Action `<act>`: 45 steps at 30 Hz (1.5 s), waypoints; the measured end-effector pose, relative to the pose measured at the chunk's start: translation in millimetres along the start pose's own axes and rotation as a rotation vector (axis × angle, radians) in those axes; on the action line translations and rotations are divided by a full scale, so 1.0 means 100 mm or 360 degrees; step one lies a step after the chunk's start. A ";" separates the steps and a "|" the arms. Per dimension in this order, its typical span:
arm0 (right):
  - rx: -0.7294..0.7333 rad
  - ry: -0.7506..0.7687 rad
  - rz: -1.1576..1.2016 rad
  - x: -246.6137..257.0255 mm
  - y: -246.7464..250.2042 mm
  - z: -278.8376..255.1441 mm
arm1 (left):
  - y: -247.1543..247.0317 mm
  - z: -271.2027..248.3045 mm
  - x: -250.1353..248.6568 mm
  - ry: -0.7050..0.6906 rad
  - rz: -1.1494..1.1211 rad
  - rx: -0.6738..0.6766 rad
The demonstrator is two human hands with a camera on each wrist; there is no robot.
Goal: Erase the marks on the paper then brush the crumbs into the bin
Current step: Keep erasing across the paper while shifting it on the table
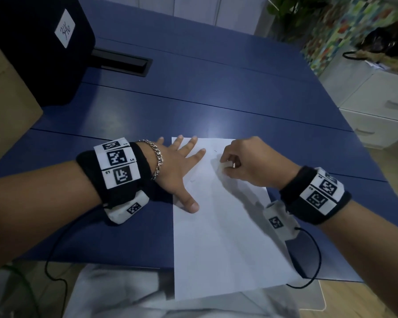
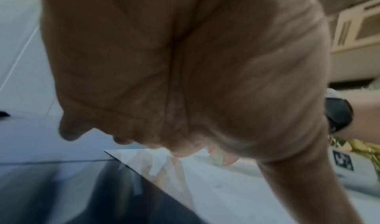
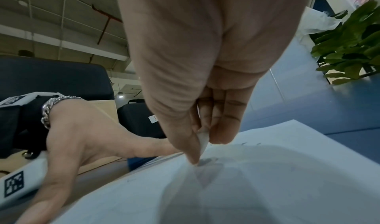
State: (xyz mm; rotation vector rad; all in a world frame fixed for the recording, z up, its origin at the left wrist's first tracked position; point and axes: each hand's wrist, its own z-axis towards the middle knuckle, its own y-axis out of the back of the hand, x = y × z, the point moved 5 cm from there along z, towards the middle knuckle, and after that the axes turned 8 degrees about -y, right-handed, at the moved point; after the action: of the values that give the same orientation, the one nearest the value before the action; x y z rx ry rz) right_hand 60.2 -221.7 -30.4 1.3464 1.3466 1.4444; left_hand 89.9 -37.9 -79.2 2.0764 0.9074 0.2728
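Note:
A white sheet of paper (image 1: 218, 226) lies on the blue table (image 1: 193, 99), its near end hanging over the front edge. My left hand (image 1: 182, 161) lies flat with spread fingers on the paper's upper left part, holding it down. My right hand (image 1: 230, 165) pinches a small white eraser (image 1: 226, 165) between thumb and fingers and presses it onto the paper near its top. In the right wrist view the eraser (image 3: 202, 139) touches the sheet (image 3: 267, 187) beside a faint grey smudge (image 3: 208, 161). A few small dark marks (image 1: 215, 151) show on the paper.
A black case (image 1: 39, 49) with a white label stands at the back left, beside a cardboard box (image 1: 7, 115). A cable slot (image 1: 124, 63) is cut into the table. White drawers (image 1: 377, 106) and a plant (image 1: 285, 12) stand to the right.

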 end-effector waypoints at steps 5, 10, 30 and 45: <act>0.0029 0.0032 0.0020 0.05 0.04 -0.01 | -0.06 0.06 -0.10 0.0012 -0.0028 -0.0038; 0.0011 0.0107 0.0069 0.27 -0.06 -0.03 | -0.06 0.06 -0.08 0.0050 -0.0020 -0.0061; 0.0056 0.0094 -0.0023 0.09 -0.03 -0.02 | -0.03 0.02 -0.13 0.0094 -0.0023 -0.0041; 0.0308 0.0314 -0.0006 0.33 -0.11 -0.19 | -0.03 0.04 -0.12 0.0135 0.0014 -0.0035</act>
State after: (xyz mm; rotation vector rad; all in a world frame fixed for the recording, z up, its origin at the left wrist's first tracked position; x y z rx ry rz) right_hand 33.9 -192.5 -32.4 1.3478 1.6515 1.5075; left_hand 82.0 -47.5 -82.2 2.0618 0.9417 0.3762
